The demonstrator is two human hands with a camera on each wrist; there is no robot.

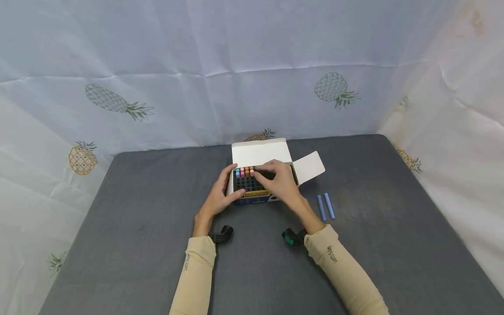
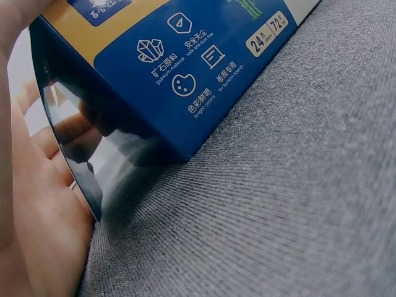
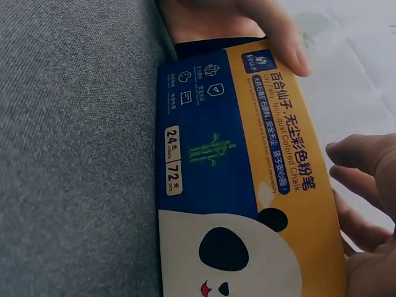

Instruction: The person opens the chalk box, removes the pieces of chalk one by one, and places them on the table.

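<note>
**A:** What is seen nearest the camera?

**B:** Two beige sleeves point(image 1: 197, 280) are seen entering from the bottom edge, each with a small dark wrist-mounted device beside it. A grey tabletop point(image 1: 138, 245) is spread beneath them.

**A:** And just beyond the sleeves?

**B:** The left hand point(image 1: 220, 194) is laid against the left side of an open chalk box point(image 1: 252, 199), its fingers curled round that side and its thumb set along the front; the box is gripped by it. In the left wrist view the blue panel of the chalk box point(image 2: 185, 86) is pressed against the palm. The right hand point(image 1: 280, 181) is held over the top of the box, with its fingertips bent down to the chalk tips; whether a stick is pinched cannot be told.

**A:** Where is the box placed?

**B:** It is stood at the middle of the tabletop. In the right wrist view its front point(image 3: 247, 185) is shown in blue and yellow, with a panda face and the words "Colored Chalk" printed on it.

**A:** What is inside?

**B:** Coloured chalk sticks point(image 1: 244, 171) are stood upright along the far left rows; dark empty cells are seen nearer the front.

**A:** Anything beside it?

**B:** Two blue chalk sticks point(image 1: 325, 206) are laid side by side on the tabletop, to the right of the box and apart from it.

**A:** And farthest away?

**B:** The white lid flaps point(image 1: 260, 152) are folded open at the back, and a pale pineapple-printed cloth point(image 1: 252, 65) is hung behind.
</note>
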